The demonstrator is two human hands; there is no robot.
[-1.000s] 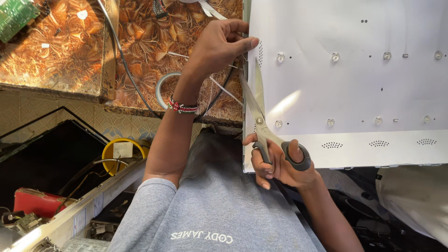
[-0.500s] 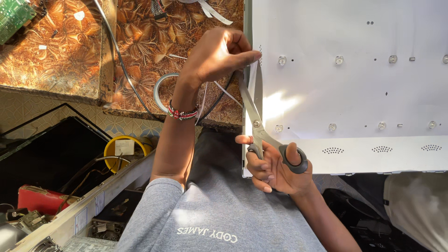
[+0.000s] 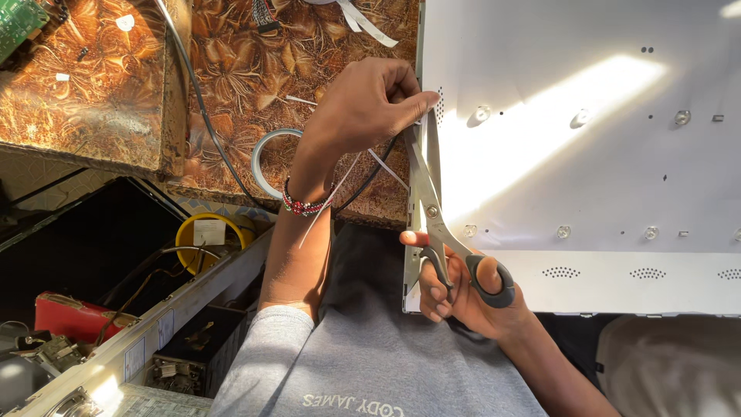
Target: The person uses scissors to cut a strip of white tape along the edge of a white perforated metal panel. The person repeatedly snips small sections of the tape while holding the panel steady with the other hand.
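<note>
My left hand (image 3: 367, 104) pinches a thin white strip at the left edge of a large white panel (image 3: 587, 162) studded with small round lenses. A beaded bracelet circles that wrist. My right hand (image 3: 455, 289) grips grey-handled scissors (image 3: 428, 193), fingers through the loops. The blades point up along the panel's left edge and reach just below my left fingertips. Thin white strips (image 3: 340, 185) trail down under my left hand.
The panel lies partly on a brown leaf-patterned tabletop (image 3: 231, 69) with a tape roll (image 3: 262, 158), a black cable (image 3: 197, 93) and white ribbon cables (image 3: 363, 19). A green circuit board (image 3: 15, 23) shows top left. Below left are a yellow spool (image 3: 204, 232) and a red box (image 3: 65, 316).
My left hand has slid a little lower along the panel's edge, closer to the scissor blades. The right hand keeps hold of the scissors at about the same spot.
</note>
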